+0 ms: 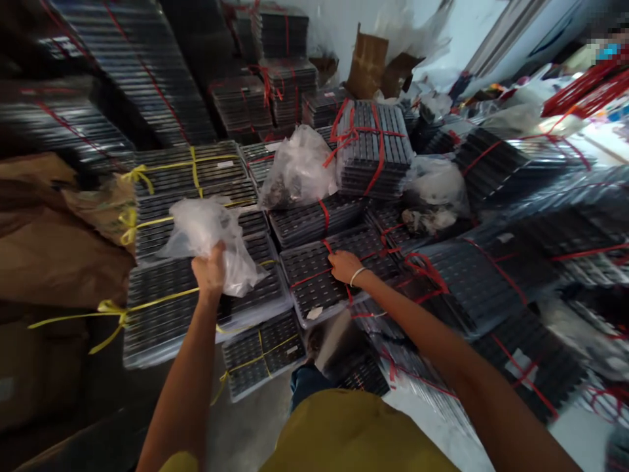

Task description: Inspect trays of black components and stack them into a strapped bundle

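My left hand [209,270] grips a crumpled clear plastic bag [206,229] above a stack of black trays tied with yellow ribbon [162,308]. My right hand [344,265], with a light bracelet at the wrist, rests on a black tray bundle [319,282] and its fingers pinch the red ribbon [328,248] that ties it. Both arms reach forward from my yellow top.
Stacks of black slotted trays, tied with red or yellow ribbon, fill the floor and rise at the back left. Another plastic bag [297,167] with dark contents lies on the trays ahead. Brown cardboard [44,249] stands at left. A strip of pale floor [422,413] shows near my legs.
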The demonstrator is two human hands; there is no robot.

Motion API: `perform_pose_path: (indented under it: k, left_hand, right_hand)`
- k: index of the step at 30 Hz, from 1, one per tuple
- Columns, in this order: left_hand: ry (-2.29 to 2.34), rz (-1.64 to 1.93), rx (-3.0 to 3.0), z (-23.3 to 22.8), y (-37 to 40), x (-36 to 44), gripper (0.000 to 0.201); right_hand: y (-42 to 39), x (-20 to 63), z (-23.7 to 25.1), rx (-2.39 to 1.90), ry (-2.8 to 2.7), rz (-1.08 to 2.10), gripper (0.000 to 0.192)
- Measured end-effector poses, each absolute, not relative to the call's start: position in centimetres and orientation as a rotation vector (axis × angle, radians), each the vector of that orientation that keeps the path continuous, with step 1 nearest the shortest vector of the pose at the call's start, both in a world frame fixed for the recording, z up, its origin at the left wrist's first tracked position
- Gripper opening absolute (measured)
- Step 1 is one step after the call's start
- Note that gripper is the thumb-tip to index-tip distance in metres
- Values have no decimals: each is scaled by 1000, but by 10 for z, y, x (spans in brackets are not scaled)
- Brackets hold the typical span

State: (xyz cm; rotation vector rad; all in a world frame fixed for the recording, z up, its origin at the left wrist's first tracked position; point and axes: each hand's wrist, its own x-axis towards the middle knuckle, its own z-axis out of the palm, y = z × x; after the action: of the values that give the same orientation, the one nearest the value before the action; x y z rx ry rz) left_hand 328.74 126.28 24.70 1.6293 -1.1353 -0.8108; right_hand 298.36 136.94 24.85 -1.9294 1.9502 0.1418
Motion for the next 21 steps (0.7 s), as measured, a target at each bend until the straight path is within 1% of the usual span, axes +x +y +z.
perform_pose_path:
  k: [2, 4, 10, 15, 21]
  left_hand:
    - [-1097, -780, 1571, 246, 1263, 3286, 18]
    - [-1078, -758, 1489, 245, 1264, 3285, 22]
    - [-1092, -735, 1385, 241, 1268, 3284, 34]
    - [-1075, -705, 1403, 238, 1266, 3286, 29]
    - [-1093, -646, 1341, 245, 1266, 3282, 27]
  right_hand:
    - [1365, 2978, 251, -1866, 1909, 157, 23]
    - [1366, 2974, 254, -1811, 1880, 128, 26]
    - [1394, 2984, 257, -1659, 2082, -99, 43]
    - [1430, 3002, 266, -1552, 2207, -323, 49]
    - [1484, 3027, 294, -1336, 2290, -506, 51]
